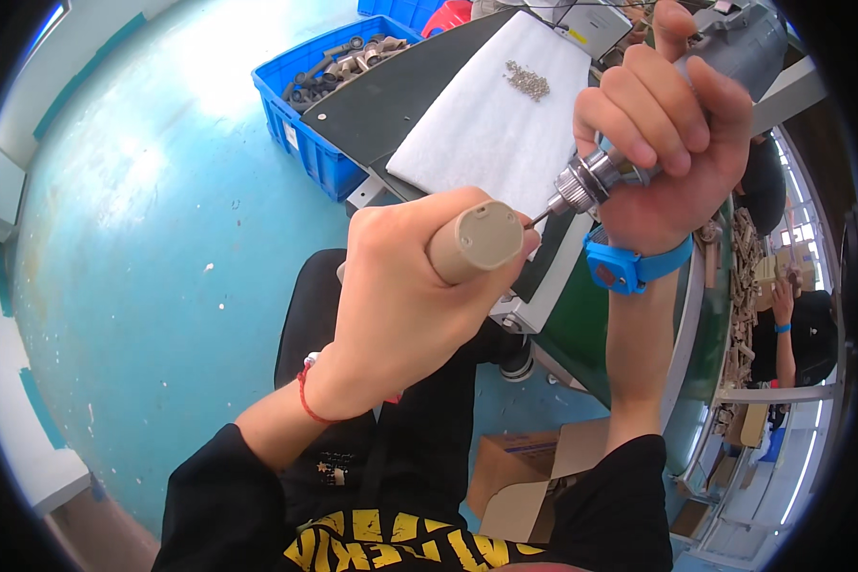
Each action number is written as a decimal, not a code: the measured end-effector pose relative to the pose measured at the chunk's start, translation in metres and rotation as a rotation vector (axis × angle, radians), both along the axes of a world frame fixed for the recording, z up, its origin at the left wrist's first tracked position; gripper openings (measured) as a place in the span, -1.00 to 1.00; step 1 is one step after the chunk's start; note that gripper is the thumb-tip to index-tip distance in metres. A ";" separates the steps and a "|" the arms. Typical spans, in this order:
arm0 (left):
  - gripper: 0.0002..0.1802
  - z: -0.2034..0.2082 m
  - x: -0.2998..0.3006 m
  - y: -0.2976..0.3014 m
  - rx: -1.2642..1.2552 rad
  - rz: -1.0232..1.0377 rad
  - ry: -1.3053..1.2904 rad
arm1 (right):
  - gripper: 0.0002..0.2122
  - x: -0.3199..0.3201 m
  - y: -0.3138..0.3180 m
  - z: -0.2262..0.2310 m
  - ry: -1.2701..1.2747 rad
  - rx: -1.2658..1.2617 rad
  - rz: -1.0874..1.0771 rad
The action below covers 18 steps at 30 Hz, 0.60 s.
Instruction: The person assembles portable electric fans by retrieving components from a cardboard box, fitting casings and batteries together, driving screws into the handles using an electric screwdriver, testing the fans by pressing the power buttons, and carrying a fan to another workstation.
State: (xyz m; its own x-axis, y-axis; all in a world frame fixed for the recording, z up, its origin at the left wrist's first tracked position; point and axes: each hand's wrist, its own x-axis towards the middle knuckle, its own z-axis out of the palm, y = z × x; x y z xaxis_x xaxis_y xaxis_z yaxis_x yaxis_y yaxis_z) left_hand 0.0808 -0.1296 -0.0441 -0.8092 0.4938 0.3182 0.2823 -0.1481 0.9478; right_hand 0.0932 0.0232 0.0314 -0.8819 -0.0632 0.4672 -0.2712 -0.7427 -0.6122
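Note:
My left hand (pixel 405 272) is closed around a beige plastic handle-shaped part (pixel 475 243), whose rounded flat end faces up. The rest of that part is hidden by my fingers. My right hand (pixel 667 124) grips a grey electric screwdriver (pixel 586 179) with a metal collar, held at a slant. Its thin bit (pixel 541 218) points down-left and reaches the side of the beige part near my left fingertips; whether it sits on a screw cannot be seen. Beyond both hands, a pile of small screws (pixel 527 82) lies on a white foam sheet (pixel 477 124).
A blue bin (pixel 305 143) of grey and beige parts stands beside the dark worktop (pixel 353 124). A green conveyor belt (pixel 582 343) runs at right, with many beige parts (pixel 742 286) along it. A co-worker's hand (pixel 783 303) shows far right. An opened cardboard box (pixel 515 472) sits below.

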 end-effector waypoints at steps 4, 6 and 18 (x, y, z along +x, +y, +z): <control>-0.91 -0.002 -0.001 0.003 -0.012 -0.018 0.000 | -0.66 0.000 0.006 -0.002 0.000 -0.004 -0.016; -0.91 0.000 -0.001 0.004 -0.041 -0.031 0.002 | -0.67 0.001 0.005 -0.003 -0.012 -0.006 -0.008; -0.67 0.010 0.004 0.012 0.029 -0.103 -0.173 | -0.66 0.006 0.024 0.002 0.034 0.048 -0.068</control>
